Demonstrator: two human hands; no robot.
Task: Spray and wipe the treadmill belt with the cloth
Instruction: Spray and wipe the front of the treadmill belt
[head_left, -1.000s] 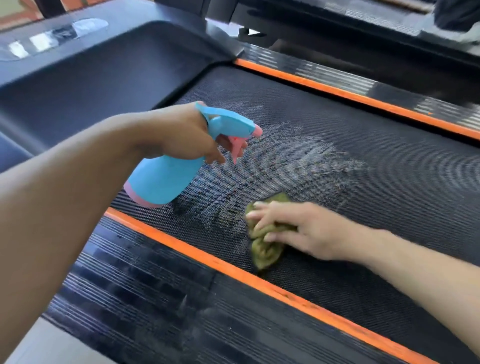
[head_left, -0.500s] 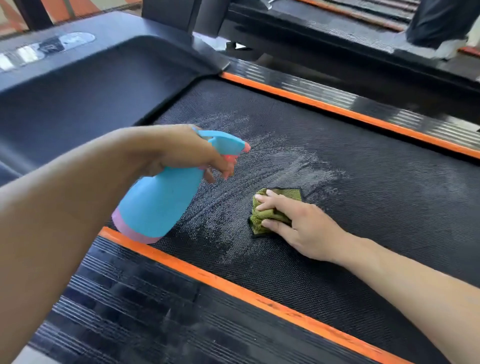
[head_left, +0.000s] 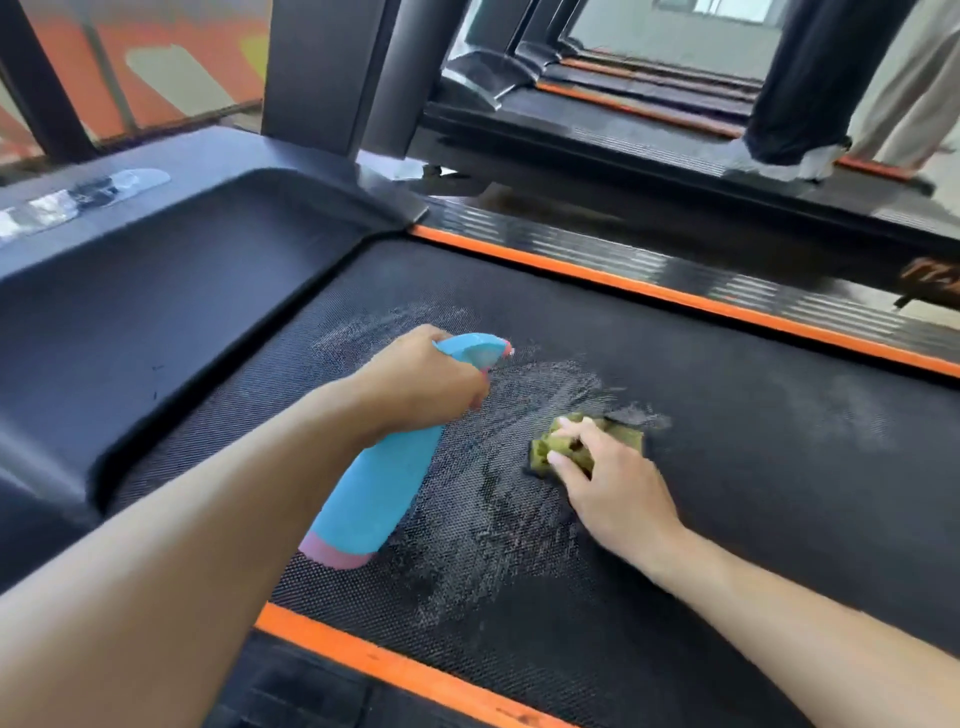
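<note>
Belt (head_left: 727, 441) — matt, rough weave; bottle (head_left: 379, 493) — smooth plastic.

- one view only, from the camera on my head, wide-angle.
- it looks forward and down over my two forearms onto the belt (head_left: 727, 467), close in.
- my left hand (head_left: 415, 379) and right hand (head_left: 613, 483) sit mid-frame.
- the upper edge takes in the uprights (head_left: 322, 73) and a second treadmill (head_left: 649, 119) farther off.

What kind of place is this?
Probably a gym: the belt being wiped belongs to a treadmill with orange side strips, and more treadmills stand in a row behind it.
</note>
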